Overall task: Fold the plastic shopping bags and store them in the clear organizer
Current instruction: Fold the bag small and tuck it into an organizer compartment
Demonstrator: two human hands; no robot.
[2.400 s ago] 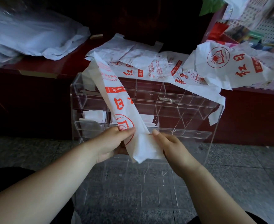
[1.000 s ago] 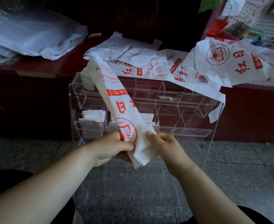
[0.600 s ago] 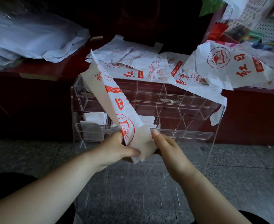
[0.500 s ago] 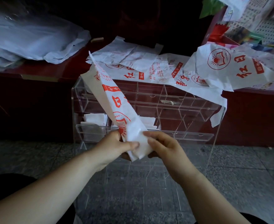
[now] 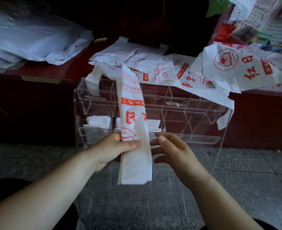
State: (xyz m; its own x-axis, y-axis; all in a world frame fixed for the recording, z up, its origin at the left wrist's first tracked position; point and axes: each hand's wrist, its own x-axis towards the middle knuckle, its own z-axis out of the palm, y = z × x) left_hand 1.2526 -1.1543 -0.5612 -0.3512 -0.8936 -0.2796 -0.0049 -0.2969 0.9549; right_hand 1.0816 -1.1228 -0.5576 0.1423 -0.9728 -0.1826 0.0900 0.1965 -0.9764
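The next fold should bring the hanging lower end up squarely, edges matched, against the pinch of the left hand (image 5: 113, 148) on the bag (image 5: 133, 120); the right hand (image 5: 175, 151) waits just beside it with relaxed fingers, holding nothing; the bag, a narrow strip before the organizer (image 5: 195, 112), runs nearly upright, top leaning away.

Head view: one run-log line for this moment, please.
left hand: pinches bag strip | right hand: open beside strip | clear organizer: folded bags in lower-left slots | stage: fold unfinished
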